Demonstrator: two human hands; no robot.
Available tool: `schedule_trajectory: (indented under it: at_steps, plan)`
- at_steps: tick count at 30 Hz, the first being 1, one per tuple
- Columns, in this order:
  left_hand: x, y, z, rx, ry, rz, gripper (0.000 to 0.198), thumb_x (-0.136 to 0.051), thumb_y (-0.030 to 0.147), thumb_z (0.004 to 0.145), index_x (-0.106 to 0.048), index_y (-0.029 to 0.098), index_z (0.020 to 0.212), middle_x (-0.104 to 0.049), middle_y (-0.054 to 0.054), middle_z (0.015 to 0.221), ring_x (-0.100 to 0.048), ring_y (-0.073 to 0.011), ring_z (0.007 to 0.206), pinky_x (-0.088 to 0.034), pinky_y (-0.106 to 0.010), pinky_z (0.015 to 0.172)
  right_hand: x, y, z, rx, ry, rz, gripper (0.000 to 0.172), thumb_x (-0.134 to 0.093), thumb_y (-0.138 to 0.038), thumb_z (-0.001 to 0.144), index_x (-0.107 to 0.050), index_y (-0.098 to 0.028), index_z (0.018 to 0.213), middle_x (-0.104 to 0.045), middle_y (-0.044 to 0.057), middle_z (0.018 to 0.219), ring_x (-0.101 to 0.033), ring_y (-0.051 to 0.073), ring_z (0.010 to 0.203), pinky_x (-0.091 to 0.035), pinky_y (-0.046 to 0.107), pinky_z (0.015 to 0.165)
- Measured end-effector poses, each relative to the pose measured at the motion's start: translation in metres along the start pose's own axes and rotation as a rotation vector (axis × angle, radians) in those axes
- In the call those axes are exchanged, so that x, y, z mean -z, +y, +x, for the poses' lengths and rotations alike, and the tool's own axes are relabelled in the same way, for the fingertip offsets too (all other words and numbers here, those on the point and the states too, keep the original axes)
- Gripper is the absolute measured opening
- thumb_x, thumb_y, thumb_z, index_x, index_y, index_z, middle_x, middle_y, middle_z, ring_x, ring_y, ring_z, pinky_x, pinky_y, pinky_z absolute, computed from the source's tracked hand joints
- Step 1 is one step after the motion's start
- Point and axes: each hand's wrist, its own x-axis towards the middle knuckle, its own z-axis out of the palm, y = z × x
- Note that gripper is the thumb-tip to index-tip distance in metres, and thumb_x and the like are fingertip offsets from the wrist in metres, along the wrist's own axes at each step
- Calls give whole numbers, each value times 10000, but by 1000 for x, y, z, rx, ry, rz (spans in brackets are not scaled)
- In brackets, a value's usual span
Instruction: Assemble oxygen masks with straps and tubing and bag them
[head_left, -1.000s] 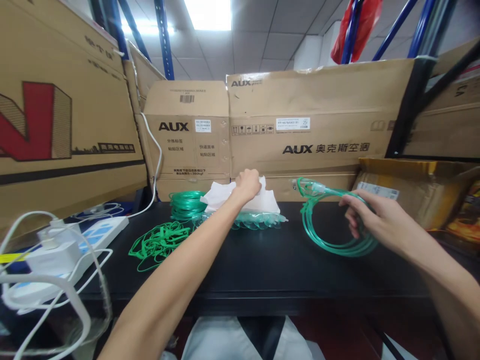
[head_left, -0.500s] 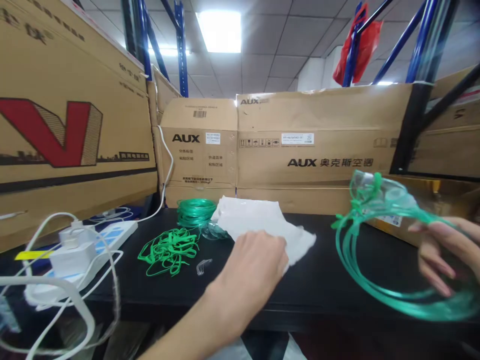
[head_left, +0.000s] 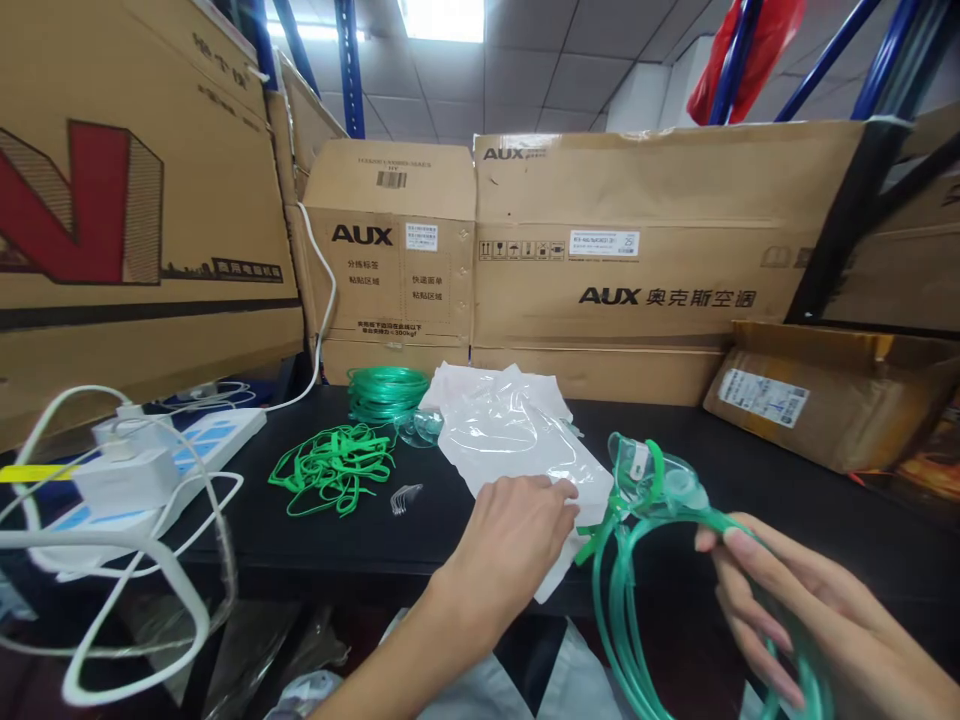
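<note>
My right hand [head_left: 795, 600] grips a coil of green clear tubing [head_left: 626, 620]. A clear oxygen mask [head_left: 679, 485] with a green strap hangs at the coil's upper left. My left hand [head_left: 521, 530] has its fingers closed at the near edge of a glossy white plastic bag [head_left: 510, 430], which lies spread on the black table [head_left: 442, 535]. Behind and left of the bag sit another coil of green tubing [head_left: 386, 393] and a clear plastic piece [head_left: 420, 427]. Closer in lies a tangle of green elastic straps [head_left: 334, 465], with several small metal strips [head_left: 405, 498] beside it.
White cables and chargers crowd a power strip [head_left: 225, 440] at the left. A large cardboard box [head_left: 142, 200] stands over it. AUX cartons [head_left: 660, 240] line the back, and an open cardboard box [head_left: 832, 390] sits at the right. Blue rack posts [head_left: 349, 70] rise behind.
My right hand has brought the tubing and mask left and downward, close to the bag. The white bag now lies flatter, its glossy side showing. The view has tilted down.
</note>
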Motion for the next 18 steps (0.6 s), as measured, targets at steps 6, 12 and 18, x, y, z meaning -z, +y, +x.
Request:
schedule_trajectory:
  at_steps: [6, 12, 18]
  plan:
    - [-2, -3, 4, 21, 19, -5, 314, -418, 313, 1059, -707, 206, 998, -751, -80, 885, -727, -247, 844, -484, -294, 714, -13, 26, 12, 2, -79, 144, 447, -621, -610, 900, -568, -229, 1127, -465, -82, 589, -476, 95, 411, -375, 215, 429]
    - [-5, 1, 5, 96, 117, -62, 325, -396, 334, 1068, -659, 197, 936, -735, -60, 914, -712, -230, 788, -503, -309, 721, -14, 33, 2, -74, -68, -9, 548, -599, -672, 882, -544, -218, 1184, -513, -81, 565, -564, 144, 394, -446, 255, 430]
    - [-14, 0, 9, 96, 247, -117, 260, -398, 266, 1069, -650, 201, 1073, -712, -36, 1018, -712, -219, 873, -527, -328, 796, -14, 28, -4, -163, -136, -100, 554, -572, -696, 882, -569, -189, 1106, -552, -56, 514, -612, 180, 390, -485, 268, 426]
